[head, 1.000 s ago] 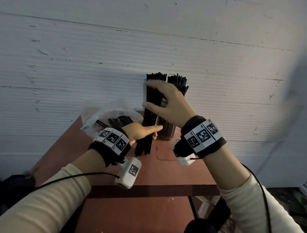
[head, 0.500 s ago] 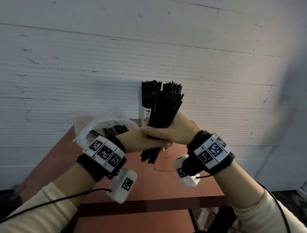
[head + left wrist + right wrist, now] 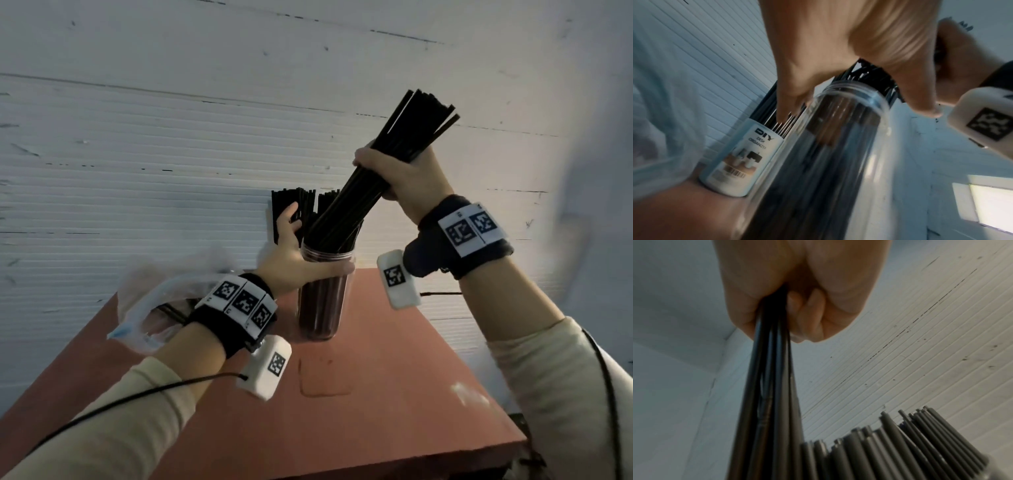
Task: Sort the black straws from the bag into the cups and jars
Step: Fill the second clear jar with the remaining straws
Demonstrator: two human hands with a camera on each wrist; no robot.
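Observation:
My right hand (image 3: 400,174) grips a bundle of black straws (image 3: 342,204) around its middle. The bundle leans up to the right, and its lower ends are inside the mouth of a clear jar (image 3: 322,301) that holds several other straws. My left hand (image 3: 294,253) holds the jar at its rim, thumb across the front and fingers behind. In the left wrist view those fingers (image 3: 789,97) sit between the jar (image 3: 828,162) and a white labelled cup (image 3: 744,159) full of straws. The right wrist view shows the gripped bundle (image 3: 766,386) beside upright straw tips (image 3: 879,451).
A clear plastic bag (image 3: 164,294) with more straws lies on the red-brown table (image 3: 376,394) to the left of the jar. A white ribbed wall (image 3: 171,137) rises directly behind the table. The table's right corner is near my right elbow.
My right hand has raised the bundle up and to the right and tipped its lower ends into the jar. My left hand has let go of the bundle and taken the jar's rim.

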